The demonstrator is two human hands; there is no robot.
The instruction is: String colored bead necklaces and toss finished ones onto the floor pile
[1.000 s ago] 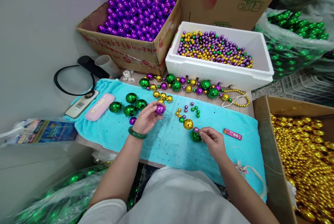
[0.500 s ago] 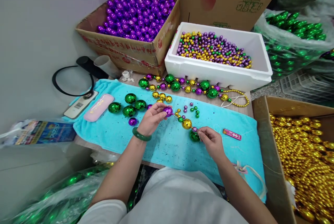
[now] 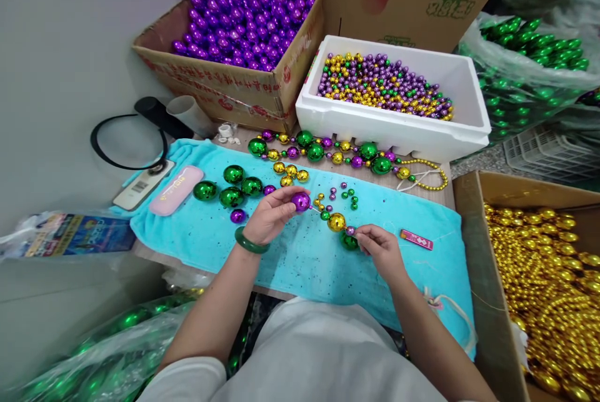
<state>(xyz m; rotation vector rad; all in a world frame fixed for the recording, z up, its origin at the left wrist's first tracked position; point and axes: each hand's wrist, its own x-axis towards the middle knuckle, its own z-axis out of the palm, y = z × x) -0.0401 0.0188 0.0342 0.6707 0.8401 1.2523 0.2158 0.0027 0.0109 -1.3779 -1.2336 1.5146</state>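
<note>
My left hand (image 3: 272, 217) wears a green bangle and pinches a shiny purple ball (image 3: 300, 201) above the turquoise towel (image 3: 300, 258). The ball sits at the end of a short strand with small gold and green beads, a gold ball (image 3: 336, 222) and a green ball (image 3: 349, 241). Pinched at the strand's other end beside the green ball is my right hand (image 3: 380, 249). Loose green balls (image 3: 233, 186), gold balls (image 3: 290, 172) and small beads (image 3: 347, 194) lie on the towel nearby.
A finished bead strand (image 3: 337, 155) lies behind the towel. Behind it stand a cardboard box of purple balls (image 3: 244, 20) and a white foam box of small mixed beads (image 3: 389, 86). A box of gold balls (image 3: 553, 289) is at right, bags of green balls (image 3: 529, 52) beyond. A pink case (image 3: 175, 182) and a red tag (image 3: 416, 239) lie on the towel.
My left hand has carried the purple ball rightward along the thread until it meets the small beads of the strand. My right hand has barely moved.
</note>
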